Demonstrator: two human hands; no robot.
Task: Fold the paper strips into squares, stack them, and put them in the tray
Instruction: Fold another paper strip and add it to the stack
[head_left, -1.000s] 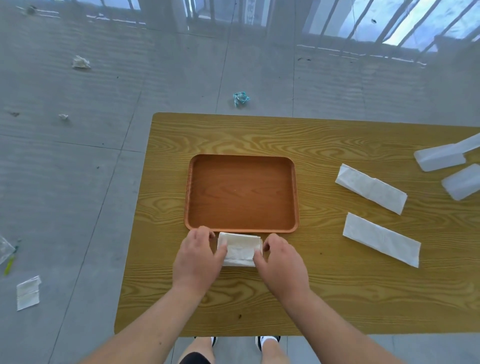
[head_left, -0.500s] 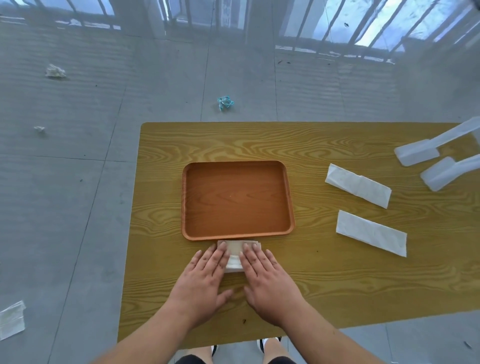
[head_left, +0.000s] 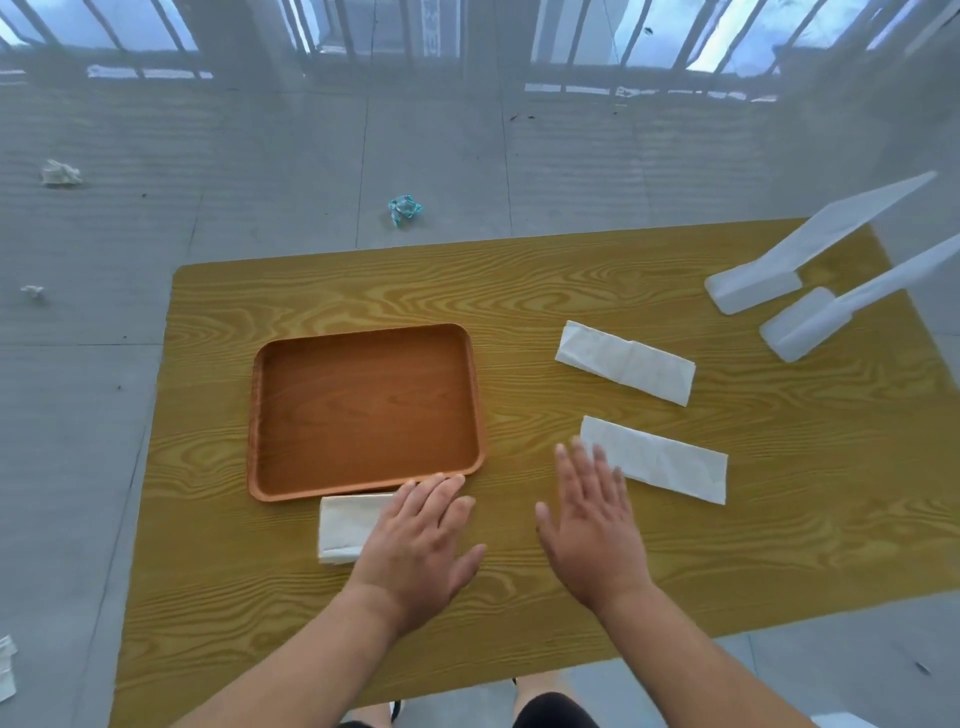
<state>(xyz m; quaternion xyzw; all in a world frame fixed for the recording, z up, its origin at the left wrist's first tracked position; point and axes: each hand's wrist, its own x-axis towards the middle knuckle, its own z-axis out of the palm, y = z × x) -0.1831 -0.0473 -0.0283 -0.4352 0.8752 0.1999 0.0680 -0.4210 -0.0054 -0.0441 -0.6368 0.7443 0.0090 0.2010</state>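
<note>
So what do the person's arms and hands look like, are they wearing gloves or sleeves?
No gloves and no sleeves show: the left hand and right hand are bare, as are both forearms up to the picture's edge. No rings, watch or bracelets show.

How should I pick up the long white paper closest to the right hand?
Probably by its left short end. The nearer paper strip lies flat on the table, and that end sits just past the fingertips of the open right hand. Come from the left, slide fingertips under the corner and pinch it, since flat paper offers no raised edge.
</note>
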